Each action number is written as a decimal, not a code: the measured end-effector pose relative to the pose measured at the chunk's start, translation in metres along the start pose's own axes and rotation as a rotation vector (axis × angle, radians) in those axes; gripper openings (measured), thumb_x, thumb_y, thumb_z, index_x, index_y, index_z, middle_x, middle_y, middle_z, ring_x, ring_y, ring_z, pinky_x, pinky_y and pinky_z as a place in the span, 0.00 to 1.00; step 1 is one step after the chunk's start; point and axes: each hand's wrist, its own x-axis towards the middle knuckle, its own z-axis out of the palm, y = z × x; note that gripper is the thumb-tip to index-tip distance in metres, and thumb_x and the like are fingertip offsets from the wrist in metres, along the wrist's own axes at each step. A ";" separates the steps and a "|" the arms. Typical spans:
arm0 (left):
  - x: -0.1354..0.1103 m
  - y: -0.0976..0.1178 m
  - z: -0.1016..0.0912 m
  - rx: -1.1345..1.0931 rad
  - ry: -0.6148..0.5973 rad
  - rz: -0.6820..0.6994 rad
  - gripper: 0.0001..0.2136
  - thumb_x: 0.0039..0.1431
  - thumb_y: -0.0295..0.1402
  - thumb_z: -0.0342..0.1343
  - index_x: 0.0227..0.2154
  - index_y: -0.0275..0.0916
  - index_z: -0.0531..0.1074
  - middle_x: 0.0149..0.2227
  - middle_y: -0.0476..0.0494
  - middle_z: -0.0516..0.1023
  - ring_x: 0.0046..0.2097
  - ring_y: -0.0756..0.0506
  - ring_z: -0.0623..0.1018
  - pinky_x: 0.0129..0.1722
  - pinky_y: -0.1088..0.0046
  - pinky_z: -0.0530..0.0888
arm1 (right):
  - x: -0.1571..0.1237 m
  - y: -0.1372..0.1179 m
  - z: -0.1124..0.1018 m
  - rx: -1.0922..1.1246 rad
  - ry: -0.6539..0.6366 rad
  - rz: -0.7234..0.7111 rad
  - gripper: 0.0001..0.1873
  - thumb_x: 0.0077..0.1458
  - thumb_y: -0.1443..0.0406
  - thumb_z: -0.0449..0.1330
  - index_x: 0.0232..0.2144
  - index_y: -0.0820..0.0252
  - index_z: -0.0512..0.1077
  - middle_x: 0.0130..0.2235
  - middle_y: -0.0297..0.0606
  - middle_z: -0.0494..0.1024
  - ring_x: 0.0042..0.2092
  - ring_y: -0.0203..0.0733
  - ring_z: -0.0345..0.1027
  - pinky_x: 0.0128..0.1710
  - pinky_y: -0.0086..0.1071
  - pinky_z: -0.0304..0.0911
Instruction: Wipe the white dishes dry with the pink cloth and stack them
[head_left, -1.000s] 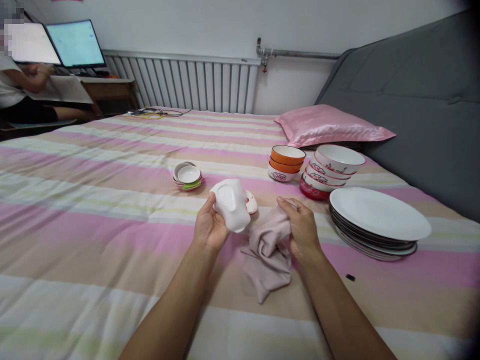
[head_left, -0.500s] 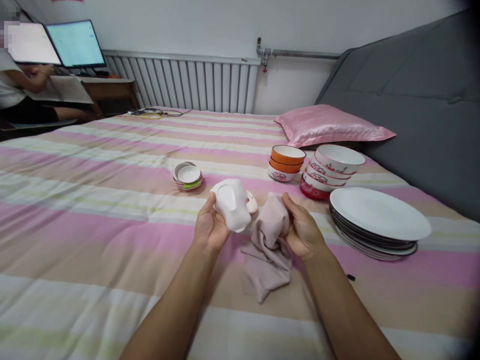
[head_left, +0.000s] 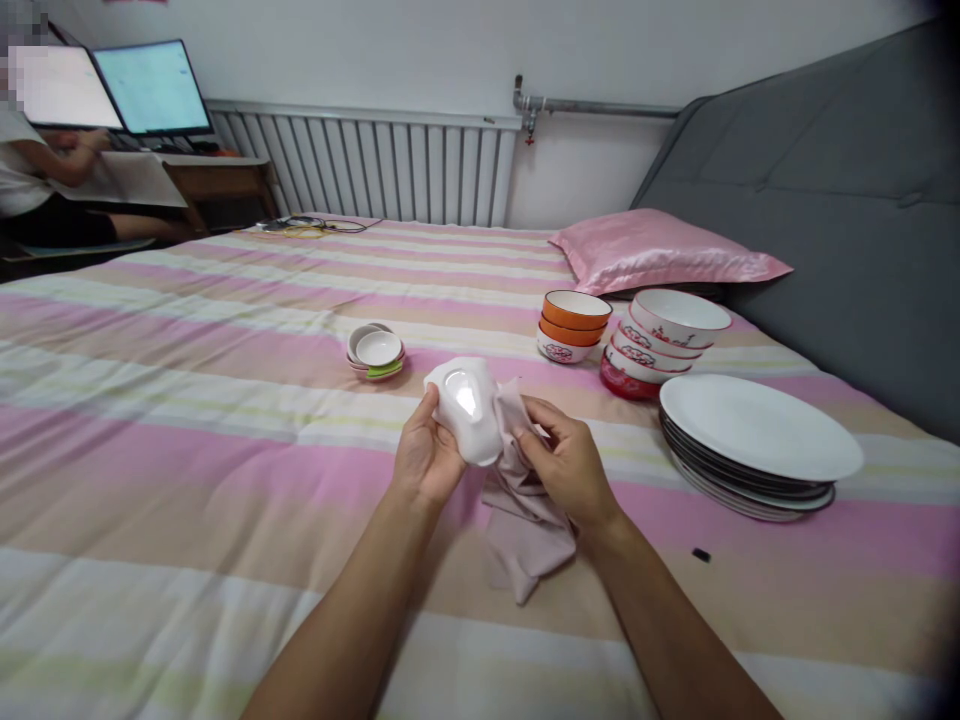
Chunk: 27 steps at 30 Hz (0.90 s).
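My left hand (head_left: 429,450) grips a small white dish (head_left: 469,405) by its left edge, its glossy underside turned up toward me. In my right hand (head_left: 566,460) is a bunched pinkish-grey cloth (head_left: 529,525), pressed against the dish's right edge. The cloth's lower end hangs down to the bedspread. Beyond my left hand sits a little group of small dishes (head_left: 377,350), one with a green edge. The dish's other face is hidden from me.
Right of my hands stand a stack of orange and white bowls (head_left: 574,325), a stack of larger white bowls (head_left: 664,345) and piled plates (head_left: 757,430). A small black object (head_left: 701,554) lies on the striped bedspread (head_left: 225,520). A pink pillow (head_left: 660,250) rests behind. A person (head_left: 45,170) sits far left.
My right hand has moved left, bringing the cloth from beside the dish onto its right edge. The dish has tilted slightly in my left hand.
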 end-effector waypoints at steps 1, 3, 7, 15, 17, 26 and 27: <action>-0.001 0.000 0.000 0.000 0.001 -0.006 0.15 0.62 0.31 0.45 0.49 0.29 0.67 0.31 0.40 0.81 0.34 0.47 0.80 0.45 0.69 0.73 | 0.000 0.000 0.001 -0.058 -0.010 -0.066 0.18 0.52 0.69 0.54 0.46 0.56 0.72 0.51 0.39 0.71 0.53 0.43 0.63 0.53 0.38 0.58; -0.001 0.000 0.001 0.001 0.000 -0.015 0.16 0.62 0.31 0.45 0.50 0.28 0.66 0.31 0.40 0.81 0.34 0.47 0.80 0.44 0.70 0.73 | -0.001 -0.002 0.003 -0.142 -0.046 -0.182 0.20 0.53 0.71 0.51 0.47 0.52 0.71 0.52 0.37 0.71 0.54 0.41 0.62 0.55 0.39 0.56; -0.002 0.000 0.002 -0.009 -0.015 -0.031 0.17 0.62 0.31 0.44 0.51 0.28 0.65 0.31 0.39 0.80 0.33 0.47 0.80 0.40 0.72 0.74 | -0.003 -0.006 0.004 -0.238 -0.121 -0.311 0.24 0.56 0.72 0.48 0.51 0.46 0.67 0.53 0.33 0.70 0.56 0.40 0.60 0.55 0.42 0.57; -0.002 0.001 0.003 -0.018 -0.001 0.004 0.17 0.63 0.32 0.44 0.51 0.29 0.65 0.31 0.40 0.80 0.35 0.46 0.80 0.46 0.69 0.72 | -0.002 -0.003 0.003 -0.238 -0.131 -0.337 0.27 0.54 0.75 0.49 0.52 0.44 0.65 0.52 0.31 0.71 0.53 0.39 0.63 0.52 0.39 0.61; -0.001 0.002 0.002 -0.019 -0.007 0.002 0.17 0.63 0.32 0.43 0.50 0.29 0.66 0.31 0.40 0.80 0.36 0.46 0.80 0.46 0.68 0.72 | -0.003 0.000 0.002 -0.211 -0.120 -0.322 0.27 0.53 0.75 0.49 0.51 0.44 0.66 0.52 0.31 0.71 0.53 0.39 0.64 0.52 0.40 0.61; 0.002 0.005 -0.002 -0.035 -0.063 -0.036 0.17 0.64 0.34 0.41 0.50 0.31 0.66 0.33 0.39 0.81 0.38 0.45 0.80 0.47 0.66 0.71 | -0.002 0.002 0.001 -0.135 -0.109 -0.279 0.25 0.54 0.75 0.48 0.49 0.45 0.68 0.51 0.30 0.72 0.53 0.39 0.64 0.54 0.41 0.59; 0.002 0.005 -0.003 -0.033 -0.062 -0.030 0.17 0.64 0.34 0.41 0.50 0.31 0.65 0.34 0.38 0.81 0.38 0.45 0.80 0.47 0.66 0.71 | -0.002 0.002 0.001 -0.130 -0.106 -0.276 0.25 0.54 0.75 0.49 0.48 0.45 0.68 0.50 0.30 0.72 0.53 0.39 0.65 0.54 0.41 0.60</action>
